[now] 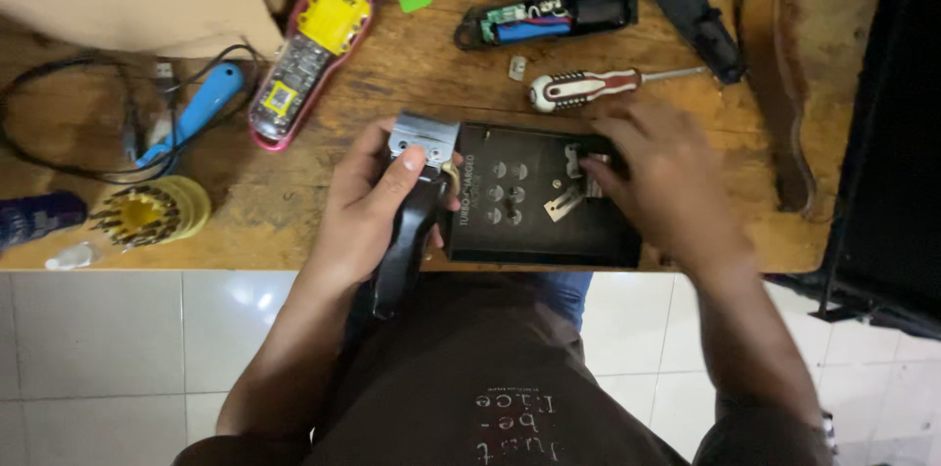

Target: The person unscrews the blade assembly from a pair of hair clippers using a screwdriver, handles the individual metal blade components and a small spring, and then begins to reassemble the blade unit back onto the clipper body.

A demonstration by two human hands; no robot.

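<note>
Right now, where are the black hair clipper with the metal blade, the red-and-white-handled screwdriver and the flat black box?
black hair clipper with the metal blade (pixel 423 138), head view, on its silver blade head.
red-and-white-handled screwdriver (pixel 580 88), head view, on the handle's middle.
flat black box (pixel 510 226), head view, on its bare lid.

Black clipper (pixel 407 221), blade (pixel 423 138) away, upright-held.

Single head-worn view, steeply downward, close over wooden workbench (pixel 412 45) edge and lap.

Worn wooden table (pixel 421 45), glossy metal clipper blade (pixel 423 136), matt black box (pixel 534 231)
</note>
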